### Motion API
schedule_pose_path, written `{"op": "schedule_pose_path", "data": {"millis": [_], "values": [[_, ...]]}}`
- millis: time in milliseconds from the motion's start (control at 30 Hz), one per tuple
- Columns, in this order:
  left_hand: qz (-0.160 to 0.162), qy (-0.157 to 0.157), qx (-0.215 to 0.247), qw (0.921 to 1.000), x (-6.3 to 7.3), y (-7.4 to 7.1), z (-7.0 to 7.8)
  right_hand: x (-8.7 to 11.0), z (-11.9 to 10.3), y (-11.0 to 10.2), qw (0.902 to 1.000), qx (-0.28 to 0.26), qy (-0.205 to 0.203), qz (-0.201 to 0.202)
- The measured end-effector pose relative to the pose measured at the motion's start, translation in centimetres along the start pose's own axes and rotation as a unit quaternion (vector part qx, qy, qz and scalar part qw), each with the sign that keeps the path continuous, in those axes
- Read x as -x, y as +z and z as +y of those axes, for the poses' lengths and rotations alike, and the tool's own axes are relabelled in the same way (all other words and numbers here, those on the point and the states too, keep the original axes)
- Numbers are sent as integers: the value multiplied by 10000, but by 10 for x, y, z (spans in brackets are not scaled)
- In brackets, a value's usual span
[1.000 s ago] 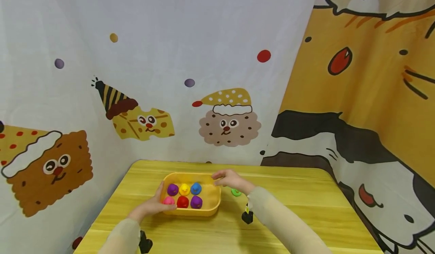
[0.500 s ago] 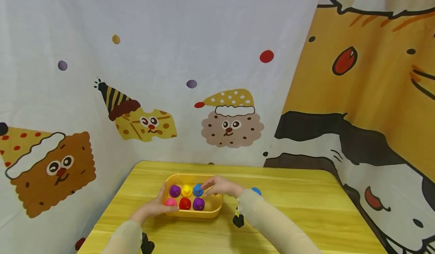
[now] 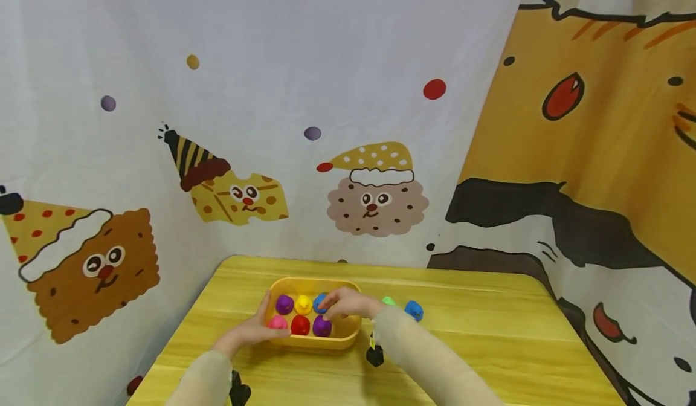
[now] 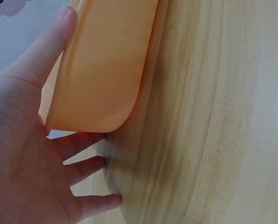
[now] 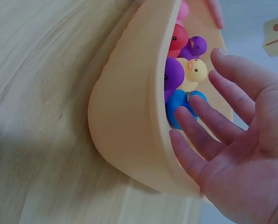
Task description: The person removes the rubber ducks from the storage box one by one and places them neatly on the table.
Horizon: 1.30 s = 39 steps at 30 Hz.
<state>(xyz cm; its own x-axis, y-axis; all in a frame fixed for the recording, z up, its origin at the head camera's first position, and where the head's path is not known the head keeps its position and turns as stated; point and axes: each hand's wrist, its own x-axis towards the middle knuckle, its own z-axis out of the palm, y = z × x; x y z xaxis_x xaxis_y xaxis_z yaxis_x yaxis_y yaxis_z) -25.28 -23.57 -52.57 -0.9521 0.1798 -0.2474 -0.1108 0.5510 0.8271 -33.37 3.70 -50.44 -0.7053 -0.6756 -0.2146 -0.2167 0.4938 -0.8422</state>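
Note:
In the head view, a yellow plastic basket point(image 3: 348, 341) holds toy ducks: a purple duck point(image 3: 284, 304), a yellow duck point(image 3: 302, 304) and a blue duck point(image 3: 319, 302) at the back; a pink duck point(image 3: 278, 323), a red duck point(image 3: 300, 325) and a second purple duck point(image 3: 322, 326) in front. My left hand point(image 3: 254, 331) rests against the basket's left end, thumb along the near rim; the left wrist view shows its other fingers extended and spread beside the wall. Over the basket's right half is my right hand point(image 3: 348, 304), fingers loosely bent around nothing, close to the blue duck. Contact there is unclear.
On the wooden table point(image 3: 478, 339), right of the basket, sit another blue duck point(image 3: 414, 310) and a green duck point(image 3: 388, 301), the latter partly covered by my right sleeve. A cartoon-printed curtain point(image 3: 261, 61) hangs behind the table.
My right hand has moved left from the basket's right rim to over the inside, near the blue duck. The blue duck on the table has come into sight. The left hand stays in place.

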Motion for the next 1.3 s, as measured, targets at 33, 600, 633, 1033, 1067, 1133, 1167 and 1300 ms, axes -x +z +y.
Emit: {"op": "schedule_pose_path", "data": {"millis": [33, 600, 633, 1033, 1067, 1133, 1167, 1300], "values": [[-42, 29, -9, 10000, -1, 0, -1, -1, 0, 1, 10000, 30, 46, 29], [29, 18, -100, 9999, 0, 1, 1, -16, 4, 10, 9963, 785, 284, -207], [35, 28, -80, 10000, 0, 1, 1, -16, 5, 11, 9961, 814, 280, -209], [106, -46, -55, 9999, -6, 2, -6, -17, 5, 14, 9937, 1098, 99, -193], [108, -51, -75, 9999, -6, 2, -6, -17, 5, 15, 9935, 1116, 96, -181], [103, -74, -91, 9999, -6, 2, -6, -16, 5, 15, 9935, 1127, 98, -156], [98, -74, -87, 9999, -6, 2, -6, -16, 4, 16, 9935, 1122, 104, -141], [82, -63, -69, 9999, -5, 2, -5, -15, 4, 17, 9936, 1116, 126, -89]]}}
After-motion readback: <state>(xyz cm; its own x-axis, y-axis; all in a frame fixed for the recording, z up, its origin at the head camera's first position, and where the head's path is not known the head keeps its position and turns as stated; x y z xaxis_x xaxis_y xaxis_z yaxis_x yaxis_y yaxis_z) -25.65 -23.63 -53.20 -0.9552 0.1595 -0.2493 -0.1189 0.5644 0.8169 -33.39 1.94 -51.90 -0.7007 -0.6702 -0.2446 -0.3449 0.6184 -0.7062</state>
